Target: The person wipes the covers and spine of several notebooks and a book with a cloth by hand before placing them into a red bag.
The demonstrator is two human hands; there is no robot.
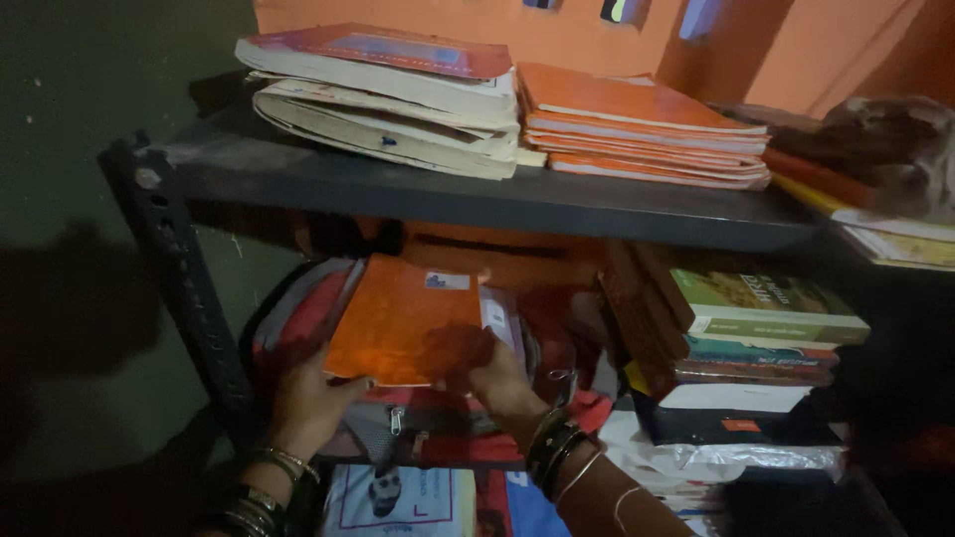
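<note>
I hold an orange-covered notebook point(398, 320) with both hands, under a dark metal shelf point(557, 204). My left hand point(308, 403) grips its lower left corner. My right hand point(497, 376) holds its lower right edge, fingers over the cover. The notebook sits at the open mouth of a red and grey backpack point(298, 323), in front of other notebooks tucked inside. Both wrists wear several bangles.
On the shelf top lie a stack of worn books point(388, 99) and a stack of orange notebooks point(637, 129). To the right stands a pile of books point(756, 338) on plastic-wrapped items. A printed booklet point(398, 497) lies below the bag. The shelf post point(184, 278) is at left.
</note>
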